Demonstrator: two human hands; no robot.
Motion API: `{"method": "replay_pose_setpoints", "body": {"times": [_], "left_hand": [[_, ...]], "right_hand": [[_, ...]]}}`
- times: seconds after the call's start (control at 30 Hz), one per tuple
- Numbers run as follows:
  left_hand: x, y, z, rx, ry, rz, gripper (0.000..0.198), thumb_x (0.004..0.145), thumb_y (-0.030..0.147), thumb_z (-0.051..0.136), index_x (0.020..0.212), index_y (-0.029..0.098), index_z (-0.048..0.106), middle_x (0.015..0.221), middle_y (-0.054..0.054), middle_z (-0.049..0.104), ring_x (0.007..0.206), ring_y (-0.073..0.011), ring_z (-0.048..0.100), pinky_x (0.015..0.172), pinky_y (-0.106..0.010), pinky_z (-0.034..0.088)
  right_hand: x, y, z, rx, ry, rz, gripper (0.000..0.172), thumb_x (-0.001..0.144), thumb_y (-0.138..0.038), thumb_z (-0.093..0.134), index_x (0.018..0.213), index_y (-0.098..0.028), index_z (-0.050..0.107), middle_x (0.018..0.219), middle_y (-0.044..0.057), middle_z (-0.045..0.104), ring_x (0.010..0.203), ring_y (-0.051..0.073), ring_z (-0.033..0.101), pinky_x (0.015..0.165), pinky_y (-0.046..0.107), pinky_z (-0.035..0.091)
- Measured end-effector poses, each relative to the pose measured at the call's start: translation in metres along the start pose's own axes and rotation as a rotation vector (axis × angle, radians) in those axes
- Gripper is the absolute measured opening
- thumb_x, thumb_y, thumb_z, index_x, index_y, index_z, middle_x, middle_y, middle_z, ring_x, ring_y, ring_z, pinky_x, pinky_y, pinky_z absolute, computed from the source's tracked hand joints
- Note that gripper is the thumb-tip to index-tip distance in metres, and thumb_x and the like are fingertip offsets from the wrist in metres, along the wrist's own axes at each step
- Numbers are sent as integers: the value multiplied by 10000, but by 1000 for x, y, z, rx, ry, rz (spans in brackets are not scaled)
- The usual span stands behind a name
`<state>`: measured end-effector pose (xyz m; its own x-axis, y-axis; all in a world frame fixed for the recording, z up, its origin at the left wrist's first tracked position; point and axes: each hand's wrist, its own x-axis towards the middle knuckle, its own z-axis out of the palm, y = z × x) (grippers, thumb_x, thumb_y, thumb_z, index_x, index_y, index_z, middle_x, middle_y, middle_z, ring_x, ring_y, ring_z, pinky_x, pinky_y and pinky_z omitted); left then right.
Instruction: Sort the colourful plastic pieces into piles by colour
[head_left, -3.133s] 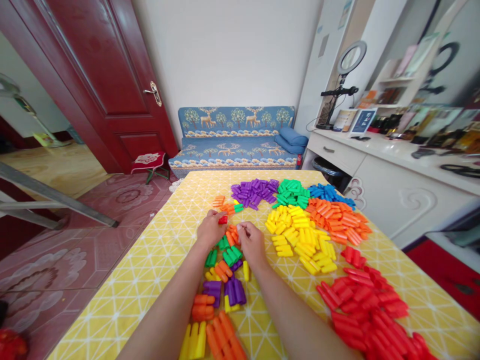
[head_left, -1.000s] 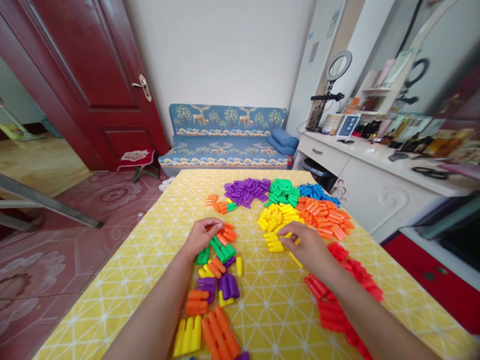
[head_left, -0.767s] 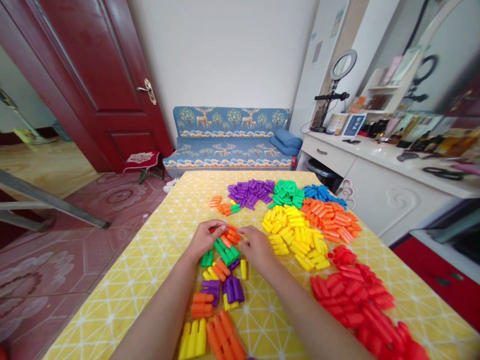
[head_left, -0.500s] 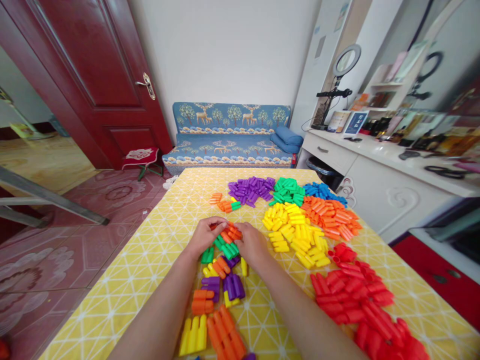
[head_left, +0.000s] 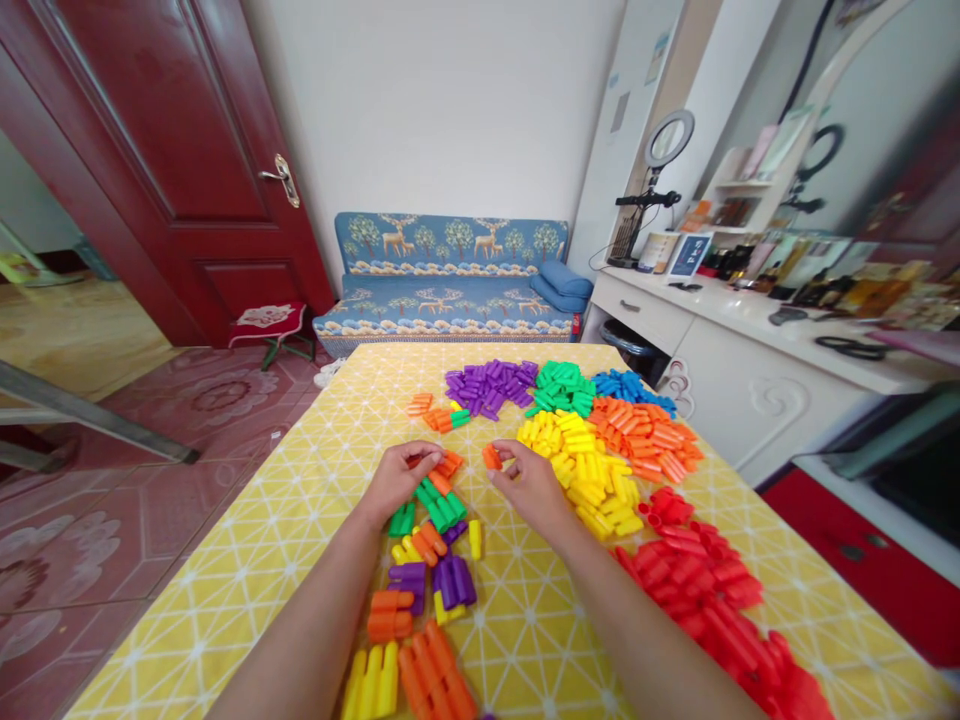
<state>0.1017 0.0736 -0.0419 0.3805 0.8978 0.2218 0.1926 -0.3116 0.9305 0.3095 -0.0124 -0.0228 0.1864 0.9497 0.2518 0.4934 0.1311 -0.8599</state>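
L hand on chain end, R hand w/ orange peg just beside it.

L→R: L hand (head_left: 394, 480) pinches the top end of the chain (head_left: 439, 505), a multicolour string of joined pegs that runs toward the person on the yellow cloth (head_left: 300, 540). The orange peg (head_left: 491, 457) is off the cloth, nipped betw. thumb & forefinger of the R hand (head_left: 532, 490), near the chain end but not touching. Yellow pile (head_left: 592, 465) & red pile (head_left: 712, 590) lie further R. Step in hand, I judge: peg brought up to the chain end. A fit there calls for lining peg w/ the end piece, L hand steadying.
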Motion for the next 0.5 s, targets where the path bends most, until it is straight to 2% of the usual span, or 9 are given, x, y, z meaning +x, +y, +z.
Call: {"method": "replay_pose_setpoints", "body": {"times": [0.1,0.23,0.3,0.37,0.43,0.5], "left_hand": [[0,-2,-1,-4,-3,-3,312,755,429,652,859,140,705,871,-76,733,825,-210,672,788,-297,518],[1,-3,-1,-9,-15,-7,302,762,420,650,859,138,699,863,-71,731,819,-207,672,780,-296,522],[1,-3,-1,-9,-13,-8,305,754,422,656,851,136,698,858,-71,730,816,-208,671,776,-296,523],[1,-2,-1,-8,-10,-10,309,749,425,659,848,135,698,857,-72,730,816,-210,671,777,-299,523],[1,-1,0,-9,-2,-14,314,745,427,661,852,135,699,862,-74,731,818,-212,671,781,-303,522],[1,-1,0,-12,7,-19,320,739,430,665,855,134,701,867,-77,731,822,-215,672,784,-306,522]], "right_hand": [[-2,-3,-9,136,37,67,365,700,-265,611,1051,-164,616,956,58,665,639,119,589,619,266,485],[-3,-24,-34,280,16,73,382,686,-329,654,1021,-152,605,946,75,668,720,148,621,654,285,504],[3,-31,-58,233,60,20,392,676,-346,682,1012,-158,610,909,68,671,757,159,628,678,289,506],[15,-27,-89,121,153,-40,385,672,-352,695,995,-157,621,887,68,672,790,168,628,711,294,504],[30,-8,-124,-30,261,-52,367,670,-342,690,972,-144,628,885,77,673,783,170,628,722,297,502],[44,20,-159,-202,357,25,345,672,-323,672,953,-125,634,867,88,680,743,175,633,696,296,502]]}}
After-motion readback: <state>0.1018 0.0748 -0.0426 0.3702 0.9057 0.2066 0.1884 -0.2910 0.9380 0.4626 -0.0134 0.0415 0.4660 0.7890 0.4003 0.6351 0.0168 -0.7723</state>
